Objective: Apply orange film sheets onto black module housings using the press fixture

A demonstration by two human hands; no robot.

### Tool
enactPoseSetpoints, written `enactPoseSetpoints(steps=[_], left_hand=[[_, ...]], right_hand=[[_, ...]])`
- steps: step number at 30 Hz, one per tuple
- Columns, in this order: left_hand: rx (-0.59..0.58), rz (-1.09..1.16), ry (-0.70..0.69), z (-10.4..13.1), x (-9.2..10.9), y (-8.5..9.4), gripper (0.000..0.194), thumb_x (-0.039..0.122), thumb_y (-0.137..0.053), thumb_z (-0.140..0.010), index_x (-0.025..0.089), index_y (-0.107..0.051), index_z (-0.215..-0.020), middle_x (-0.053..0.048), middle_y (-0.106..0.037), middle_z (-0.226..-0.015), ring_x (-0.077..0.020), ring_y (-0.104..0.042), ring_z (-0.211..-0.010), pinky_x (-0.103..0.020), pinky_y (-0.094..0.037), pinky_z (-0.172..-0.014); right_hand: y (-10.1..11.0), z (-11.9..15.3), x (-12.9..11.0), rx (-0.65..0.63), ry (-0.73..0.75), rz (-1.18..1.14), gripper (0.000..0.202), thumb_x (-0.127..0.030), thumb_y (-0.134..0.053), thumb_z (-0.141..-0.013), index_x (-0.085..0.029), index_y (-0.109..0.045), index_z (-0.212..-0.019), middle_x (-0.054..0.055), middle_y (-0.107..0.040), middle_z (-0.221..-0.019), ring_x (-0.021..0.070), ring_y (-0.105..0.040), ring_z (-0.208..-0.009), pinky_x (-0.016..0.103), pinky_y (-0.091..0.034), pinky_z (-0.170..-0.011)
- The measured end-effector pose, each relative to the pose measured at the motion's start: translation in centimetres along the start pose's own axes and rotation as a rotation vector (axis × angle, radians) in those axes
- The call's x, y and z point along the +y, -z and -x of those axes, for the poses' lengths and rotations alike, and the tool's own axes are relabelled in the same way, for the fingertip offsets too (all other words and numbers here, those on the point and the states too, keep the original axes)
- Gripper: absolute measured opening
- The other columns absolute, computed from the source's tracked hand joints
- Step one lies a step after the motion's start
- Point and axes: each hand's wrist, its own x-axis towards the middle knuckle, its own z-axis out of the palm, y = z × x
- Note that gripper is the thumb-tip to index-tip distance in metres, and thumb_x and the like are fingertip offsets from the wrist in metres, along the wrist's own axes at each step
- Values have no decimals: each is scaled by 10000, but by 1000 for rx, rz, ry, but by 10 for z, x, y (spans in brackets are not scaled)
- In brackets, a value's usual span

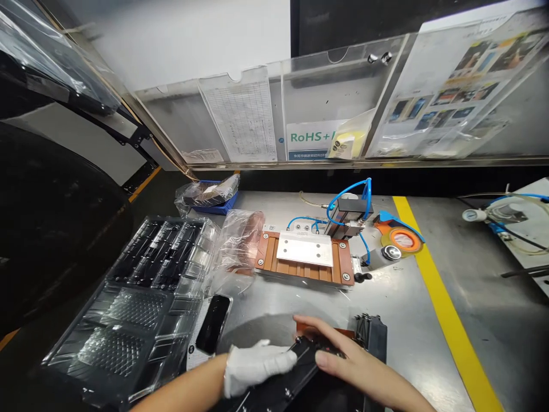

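A long black plastic part [281, 384] lies tilted between my hands at the bottom centre, its lower end running out of the picture. My left hand [261, 366], in a white glove, grips it from the left, the fingers closed along its upper side. From the right, my bare right hand [338, 350] closes thumb and fingers around its upper end. Behind the right hand a strip of an orange-brown piece [349, 332] shows. Further black plastic parts [374, 335] sit just beyond that wrist, partly hidden by the forearm.
A fixture [304, 254] with brown base, white plate and blue air hoses stands ahead. Left are a phone [213, 323], plastic wrap [235, 246], and a clear tray [124, 337] holding black parts. A blue bin [227, 205] stands behind; tape [402, 238] lies right, near yellow floor-style striping [446, 315].
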Motion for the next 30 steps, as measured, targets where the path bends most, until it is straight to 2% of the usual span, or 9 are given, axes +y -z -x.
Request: enactPoseSetpoints(steps=[2, 4, 5, 8, 13, 16, 21, 24, 30], left_hand=[[-19, 305, 70, -5, -22, -12, 525, 622, -481, -880, 211, -685, -1135, -72, -722, -1032, -214, -653, -1033, -342, -488, -929], [88, 604, 149, -7, -40, -22, 533, 625, -534, -852, 189, -672, -1125, -64, -725, -997, -187, -665, -978, -291, -492, -893], [161, 719, 179, -8, -47, -25, 524, 614, -572, -834, 187, -662, -1125, -52, -728, -961, -170, -674, -931, -268, -497, -865], [306, 884, 208, -8, -59, -31, 516, 578, -637, -801, 189, -622, -1139, -24, -727, -883, -157, -683, -876, -259, -501, -853], [379, 827, 113, -6, -58, -37, 619, 583, -661, -766, 162, -567, -1210, -91, -704, -1054, -246, -656, -1020, -400, -469, -976], [426, 750, 49, -4, -53, -40, 585, 542, -691, -755, 182, -588, -1204, -100, -667, -1165, -265, -605, -1121, -432, -402, -1055], [511, 635, -81, -7, -44, -44, 605, 544, -733, -709, 175, -621, -1175, -101, -664, -1166, -276, -535, -1205, -418, -300, -1131], [558, 590, -106, -10, -43, -45, 603, 561, -723, -714, 173, -628, -1165, -102, -673, -1140, -278, -520, -1217, -416, -273, -1144], [618, 599, -99, -13, -56, -48, 638, 552, -733, -712, 175, -604, -1211, -138, -619, -1252, -290, -567, -1164, -422, -355, -1091]], right_hand=[[-2, -13, 1, 227, 22, 113, 554, -568, -553, -860, -308, -515, -1349, 68, -559, -1356, 264, -507, -1261, 429, -410, -1057], [-4, -20, 7, 480, 69, 272, 461, -570, -502, -880, -293, -599, -1235, 82, -611, -1226, 254, -593, -1117, 383, -513, -925], [-5, -22, 11, 547, 100, 354, 404, -555, -478, -895, -293, -633, -1161, 75, -636, -1119, 240, -633, -993, 359, -542, -838], [-14, -21, 17, 514, 189, 569, 266, -463, -453, -938, -302, -655, -1001, 22, -642, -888, 190, -644, -746, 316, -534, -693], [-33, -28, 18, 528, 313, 969, 117, -291, -504, -940, -255, -614, -920, -11, -634, -788, 180, -656, -690, 305, -495, -623], [-39, -38, 18, 547, 353, 1144, 78, -220, -535, -911, -229, -610, -889, -2, -637, -770, 194, -651, -642, 318, -458, -584], [-46, -44, 22, 571, 374, 1253, 211, -129, -444, -907, -220, -588, -783, 3, -612, -688, 199, -616, -549, 334, -365, -537], [-48, -44, 23, 599, 378, 1284, 233, -113, -428, -907, -215, -584, -768, 7, -612, -676, 198, -608, -538, 340, -348, -543], [-50, -43, 24, 646, 363, 1267, 141, -106, -577, -833, -216, -590, -745, -8, -624, -675, 184, -575, -503, 326, -332, -526]])
